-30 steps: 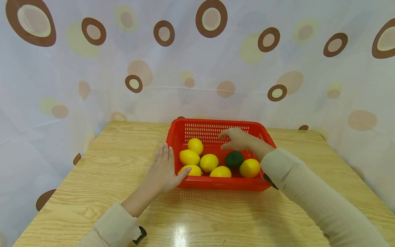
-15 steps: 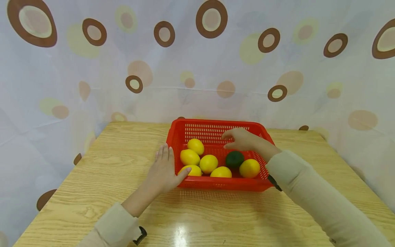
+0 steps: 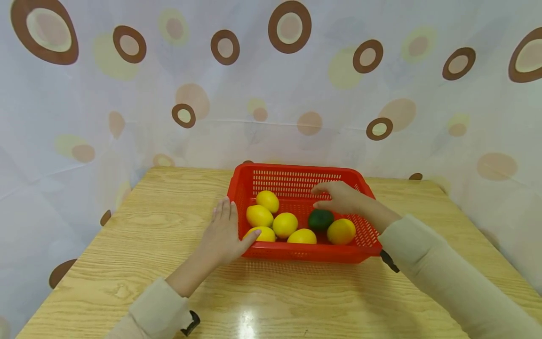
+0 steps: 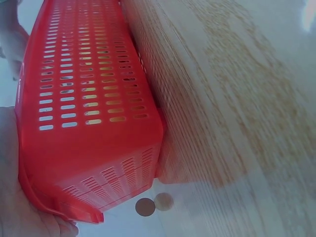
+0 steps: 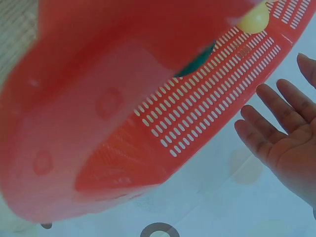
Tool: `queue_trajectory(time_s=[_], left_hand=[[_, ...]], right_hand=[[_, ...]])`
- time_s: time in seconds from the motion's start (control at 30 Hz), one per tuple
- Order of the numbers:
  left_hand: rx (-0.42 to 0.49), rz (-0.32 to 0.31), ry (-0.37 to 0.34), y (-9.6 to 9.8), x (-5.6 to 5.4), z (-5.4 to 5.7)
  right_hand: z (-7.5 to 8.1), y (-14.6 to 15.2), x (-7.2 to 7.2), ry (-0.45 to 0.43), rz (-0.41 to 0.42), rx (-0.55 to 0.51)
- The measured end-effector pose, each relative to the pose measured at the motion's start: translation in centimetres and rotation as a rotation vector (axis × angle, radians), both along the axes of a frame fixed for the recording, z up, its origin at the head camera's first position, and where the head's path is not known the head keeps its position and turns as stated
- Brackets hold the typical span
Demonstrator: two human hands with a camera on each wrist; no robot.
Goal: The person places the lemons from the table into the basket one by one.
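A red plastic basket with slotted walls holds several lemons and one dark green round fruit. My left hand rests on its left front corner, fingers straight along the left side and thumb over the front rim. In the left wrist view, that palm lies against the basket's rim. My right hand hovers inside the basket's right half, just above the green fruit, fingers loosely bent and holding nothing. A lemon lies to the right of the green fruit. In the right wrist view, the right fingers are spread and relaxed.
The basket stands on a light wooden table, near its back edge. Behind and at both sides hangs a pale curtain with brown and yellow ovals.
My right hand has drifted right and slightly nearer to me over the basket, still with nothing in it. The left hand stays in place on the corner.
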State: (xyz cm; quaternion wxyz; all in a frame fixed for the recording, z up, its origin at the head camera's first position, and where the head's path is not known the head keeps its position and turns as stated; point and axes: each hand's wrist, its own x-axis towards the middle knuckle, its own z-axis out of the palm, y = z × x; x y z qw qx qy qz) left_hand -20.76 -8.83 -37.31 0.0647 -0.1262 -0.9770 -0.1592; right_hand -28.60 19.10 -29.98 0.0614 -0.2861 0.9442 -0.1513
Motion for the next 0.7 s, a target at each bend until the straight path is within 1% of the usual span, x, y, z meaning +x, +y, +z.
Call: queue_trajectory(time_s=[0.2, 0.3, 0.43, 0.6, 0.7], left_hand=[[0.0, 0.005, -0.003, 0.0, 0.0, -0.1], [0.0, 0.008, 0.001, 0.0, -0.1, -0.1], [0.003, 0.009, 0.004, 0.0, -0.1, -0.1], [0.003, 0.006, 0.006, 0.0, -0.1, -0.1], [0.002, 0.005, 0.005, 0.0, -0.1, -0.1]], right_hand=[[-0.7, 0.2, 1.0, -0.002, 0.007, -0.06], [-1.0, 0.0, 1.5, 0.016, 0.048, -0.063], [-1.2, -0.3, 2.1, 0.027, 0.069, -0.073], [-1.3, -0.7, 2.7, 0.037, 0.054, -0.107], [-1.3, -0.8, 3.1, 0.063, 0.054, -0.128]])
